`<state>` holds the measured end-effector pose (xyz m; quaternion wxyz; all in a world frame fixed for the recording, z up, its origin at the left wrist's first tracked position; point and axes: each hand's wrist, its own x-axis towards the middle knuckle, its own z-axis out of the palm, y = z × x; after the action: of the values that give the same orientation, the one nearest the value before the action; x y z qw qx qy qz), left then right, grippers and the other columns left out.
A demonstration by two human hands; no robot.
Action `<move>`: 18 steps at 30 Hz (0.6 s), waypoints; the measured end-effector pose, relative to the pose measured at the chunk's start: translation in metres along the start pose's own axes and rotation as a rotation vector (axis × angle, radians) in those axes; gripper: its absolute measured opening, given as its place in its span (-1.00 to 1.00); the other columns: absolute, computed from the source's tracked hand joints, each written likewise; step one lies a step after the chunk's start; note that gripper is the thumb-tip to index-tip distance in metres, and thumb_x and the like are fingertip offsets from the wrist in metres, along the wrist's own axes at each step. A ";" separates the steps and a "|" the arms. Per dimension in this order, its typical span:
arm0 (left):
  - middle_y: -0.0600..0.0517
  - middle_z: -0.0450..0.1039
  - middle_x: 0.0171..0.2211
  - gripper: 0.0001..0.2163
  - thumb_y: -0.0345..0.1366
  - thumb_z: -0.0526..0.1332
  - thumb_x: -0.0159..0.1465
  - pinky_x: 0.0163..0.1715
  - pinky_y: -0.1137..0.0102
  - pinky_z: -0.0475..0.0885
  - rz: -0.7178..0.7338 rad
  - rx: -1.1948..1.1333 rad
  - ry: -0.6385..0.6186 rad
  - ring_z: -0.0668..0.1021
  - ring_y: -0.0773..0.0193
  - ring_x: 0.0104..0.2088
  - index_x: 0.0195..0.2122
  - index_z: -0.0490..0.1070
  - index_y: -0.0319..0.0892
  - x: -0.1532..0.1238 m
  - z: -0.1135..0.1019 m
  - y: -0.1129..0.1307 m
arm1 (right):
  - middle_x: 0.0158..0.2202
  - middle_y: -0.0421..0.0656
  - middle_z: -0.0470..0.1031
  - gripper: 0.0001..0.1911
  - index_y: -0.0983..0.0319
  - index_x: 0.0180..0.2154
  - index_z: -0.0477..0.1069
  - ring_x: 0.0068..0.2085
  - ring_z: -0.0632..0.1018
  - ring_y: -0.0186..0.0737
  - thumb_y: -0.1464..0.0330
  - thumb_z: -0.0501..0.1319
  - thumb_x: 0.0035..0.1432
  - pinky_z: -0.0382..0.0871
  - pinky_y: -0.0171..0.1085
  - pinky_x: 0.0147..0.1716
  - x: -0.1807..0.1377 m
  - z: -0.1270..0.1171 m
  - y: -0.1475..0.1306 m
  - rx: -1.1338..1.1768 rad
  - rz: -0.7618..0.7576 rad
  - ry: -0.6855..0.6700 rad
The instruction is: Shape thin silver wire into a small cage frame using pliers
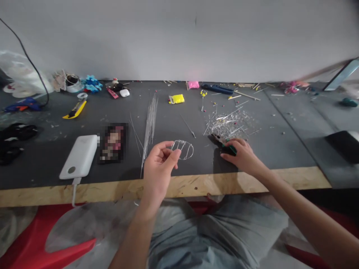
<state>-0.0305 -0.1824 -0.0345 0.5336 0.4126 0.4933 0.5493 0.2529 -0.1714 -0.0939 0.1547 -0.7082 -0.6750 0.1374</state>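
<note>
Between the thumb and fingers of my left hand [161,160] is a small round wire frame [186,150] with several wires running across it, held above the table's front part. My right hand [241,154] is closed around the green handles of a pair of pliers [216,138], whose dark jaws point to the upper left. Just beyond the pliers lies a scattered heap of short cut wires [228,123]. A bundle of long straight wires [150,119] lies to the left of the frame, and a single wire piece [188,126] lies behind it.
On the left are a white power bank [80,155] with a cable, a blurred-out phone-sized object [113,143] and a yellow utility knife [76,109]. Farther back lie a yellow packet [176,99], a pink packet [193,85] and a dark blue tool [217,89]. The table's wooden edge [196,184] runs along the front.
</note>
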 end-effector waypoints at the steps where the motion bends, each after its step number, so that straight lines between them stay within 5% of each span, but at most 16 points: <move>1: 0.20 0.37 -0.54 -0.73 -0.29 0.36 0.13 -0.54 0.55 0.34 0.005 -0.014 0.004 0.41 0.49 -0.59 -0.14 0.42 -0.10 0.001 0.000 0.003 | 0.00 -0.04 0.41 -0.71 0.11 -0.18 0.40 0.07 0.39 0.13 0.16 0.26 0.04 0.23 0.08 0.02 0.001 0.003 0.004 -0.014 -0.007 -0.011; 6: 0.19 0.40 -0.58 -0.75 -0.31 0.35 0.14 -0.61 0.56 0.35 -0.012 -0.078 0.030 0.43 0.48 -0.62 -0.15 0.44 -0.10 0.003 -0.002 0.012 | 0.00 0.01 0.40 -0.65 0.11 -0.16 0.37 0.00 0.41 0.20 0.14 0.26 0.00 0.27 0.10 -0.10 0.003 0.005 0.017 -0.084 0.010 -0.022; 12: 0.18 0.42 -0.60 -0.86 -0.31 0.33 0.17 -0.64 0.56 0.36 -0.060 -0.154 0.103 0.43 0.47 -0.64 -0.23 0.48 -0.11 0.012 -0.007 0.004 | -0.28 -0.08 0.48 -0.75 0.13 -0.31 0.29 -0.24 0.49 0.02 0.14 0.23 0.05 0.34 -0.07 -0.25 0.012 -0.003 0.028 -0.096 -0.027 -0.115; 18: 0.14 0.45 -0.57 -0.89 -0.26 0.32 0.18 -0.56 0.54 0.43 -0.079 -0.190 0.213 0.47 0.47 -0.59 -0.30 0.54 -0.16 0.027 -0.008 -0.006 | -0.12 0.00 0.50 -0.73 0.14 -0.27 0.32 -0.11 0.51 0.10 0.11 0.21 0.10 0.35 0.01 -0.10 0.011 -0.009 0.040 -0.209 -0.195 -0.199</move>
<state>-0.0401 -0.1571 -0.0437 0.5362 0.2801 0.5085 0.6128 0.2933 -0.1623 -0.1019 0.0251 -0.6346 -0.7630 0.1204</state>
